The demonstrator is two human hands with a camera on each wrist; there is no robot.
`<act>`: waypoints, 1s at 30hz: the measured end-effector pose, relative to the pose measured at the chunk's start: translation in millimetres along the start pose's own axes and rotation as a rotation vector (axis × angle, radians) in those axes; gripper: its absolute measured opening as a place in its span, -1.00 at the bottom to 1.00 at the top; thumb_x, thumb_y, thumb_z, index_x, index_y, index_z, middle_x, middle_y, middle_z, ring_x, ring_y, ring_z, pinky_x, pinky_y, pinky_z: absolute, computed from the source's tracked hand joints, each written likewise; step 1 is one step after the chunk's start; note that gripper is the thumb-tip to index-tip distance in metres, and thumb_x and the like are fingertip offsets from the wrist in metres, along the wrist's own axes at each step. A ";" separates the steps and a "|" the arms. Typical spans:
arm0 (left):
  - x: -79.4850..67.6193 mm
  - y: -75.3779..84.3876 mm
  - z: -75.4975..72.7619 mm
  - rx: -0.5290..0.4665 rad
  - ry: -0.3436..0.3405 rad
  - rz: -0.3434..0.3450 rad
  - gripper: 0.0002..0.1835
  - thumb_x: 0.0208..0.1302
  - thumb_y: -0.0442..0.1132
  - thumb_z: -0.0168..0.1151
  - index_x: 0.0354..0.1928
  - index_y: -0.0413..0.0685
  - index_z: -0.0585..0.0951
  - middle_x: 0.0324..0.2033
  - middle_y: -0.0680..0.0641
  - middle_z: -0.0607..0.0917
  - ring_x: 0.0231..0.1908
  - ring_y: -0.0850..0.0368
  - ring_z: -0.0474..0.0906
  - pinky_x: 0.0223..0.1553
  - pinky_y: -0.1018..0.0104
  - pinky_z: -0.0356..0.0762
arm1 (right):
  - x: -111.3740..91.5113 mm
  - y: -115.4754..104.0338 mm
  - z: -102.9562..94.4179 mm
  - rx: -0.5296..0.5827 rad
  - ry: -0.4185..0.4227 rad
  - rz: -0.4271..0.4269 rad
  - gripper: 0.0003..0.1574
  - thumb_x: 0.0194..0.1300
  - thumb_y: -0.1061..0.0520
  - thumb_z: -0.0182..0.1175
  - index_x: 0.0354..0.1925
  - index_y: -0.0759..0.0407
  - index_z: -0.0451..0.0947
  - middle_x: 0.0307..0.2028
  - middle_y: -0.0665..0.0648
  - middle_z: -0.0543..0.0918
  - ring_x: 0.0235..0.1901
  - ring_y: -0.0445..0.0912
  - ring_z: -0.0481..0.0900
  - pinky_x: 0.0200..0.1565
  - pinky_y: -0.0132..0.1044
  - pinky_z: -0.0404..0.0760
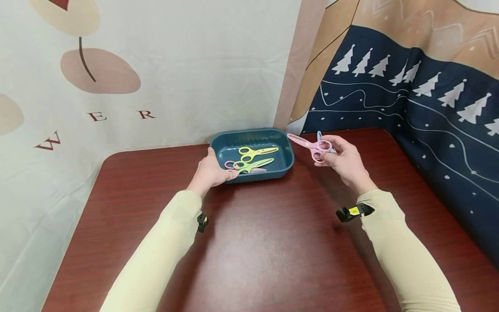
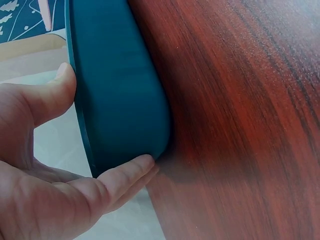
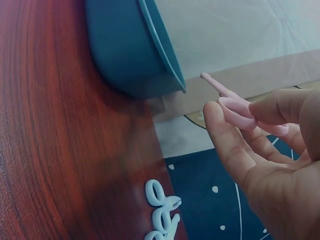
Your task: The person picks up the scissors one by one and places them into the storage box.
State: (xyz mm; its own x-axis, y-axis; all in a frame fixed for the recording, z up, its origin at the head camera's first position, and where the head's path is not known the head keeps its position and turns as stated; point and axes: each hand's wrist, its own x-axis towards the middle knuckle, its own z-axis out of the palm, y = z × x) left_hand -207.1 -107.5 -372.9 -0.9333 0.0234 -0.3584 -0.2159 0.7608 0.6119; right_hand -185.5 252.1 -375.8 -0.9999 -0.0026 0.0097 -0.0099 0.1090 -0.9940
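My left hand (image 1: 212, 172) holds the left front corner of a teal plastic bin (image 1: 287, 149), thumb at the rim and fingers against the outer wall. Inside lie yellow scissors (image 1: 257, 152) and green scissors (image 1: 255, 166), the green ones partly covering pink scissors (image 1: 229, 164). Beyond the bin's right end, my right hand (image 1: 345, 162) pinches pink scissors (image 1: 308, 143) by the handle loops, blades pointing left toward the bin's rim. Behind and below that hand, light blue scissors (image 3: 161, 217) lie on the table, mostly hidden from the head view.
The brown wood-grain table (image 1: 273, 242) meets a pale cloth wall (image 1: 187, 73) at the back. A navy cloth (image 1: 362, 99) with white trees hangs along the right edge, close to the right hand.
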 end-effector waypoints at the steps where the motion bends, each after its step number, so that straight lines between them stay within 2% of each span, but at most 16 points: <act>1: -0.1 0.2 0.0 -0.002 -0.002 -0.001 0.34 0.24 0.00 0.49 0.62 -0.24 -0.38 0.56 -0.43 0.09 0.52 -0.32 0.09 0.47 -0.14 0.22 | 0.1 -0.6 0.3 -0.013 -0.004 0.002 -0.45 0.42 0.47 0.12 0.32 0.24 0.44 0.10 0.20 0.48 -0.26 -0.18 0.77 -0.16 -0.25 0.76; 7: -0.2 0.8 -0.5 0.002 -0.006 -0.003 0.34 0.25 0.00 0.48 0.62 -0.25 -0.39 0.56 -0.44 0.08 0.52 -0.32 0.09 0.48 -0.14 0.21 | 1.0 -5.1 2.2 -0.061 -0.021 0.025 -0.39 0.44 0.43 0.12 0.40 0.23 0.40 0.14 0.23 0.47 -0.22 -0.15 0.73 -0.14 -0.27 0.75; 20: 1.5 2.8 0.2 0.003 -0.008 -0.018 0.36 0.24 0.00 0.49 0.62 -0.22 -0.41 0.56 -0.43 0.06 0.53 -0.30 0.07 0.49 -0.15 0.18 | 4.6 -15.5 8.7 -0.054 -0.070 0.013 -0.41 0.45 0.43 0.12 0.39 0.21 0.42 0.15 0.28 0.47 -0.18 -0.14 0.75 -0.13 -0.28 0.74; 30: 5.2 3.7 0.4 0.029 -0.010 -0.019 0.36 0.23 -0.01 0.47 0.61 -0.27 -0.42 0.52 -0.46 0.12 0.49 -0.31 0.13 0.48 -0.13 0.20 | 10.4 -21.4 14.6 -0.050 -0.106 0.030 -0.40 0.45 0.43 0.15 0.40 0.23 0.41 0.11 0.27 0.51 -0.17 -0.11 0.75 -0.13 -0.27 0.75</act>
State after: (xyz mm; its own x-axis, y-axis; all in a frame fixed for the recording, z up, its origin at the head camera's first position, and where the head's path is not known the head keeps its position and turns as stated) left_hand -212.6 -104.3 -372.8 -0.9261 0.0153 -0.3770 -0.2250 0.7796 0.5845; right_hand -195.7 235.2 -356.0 -0.9940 -0.1035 -0.0346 0.0176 0.1604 -0.9869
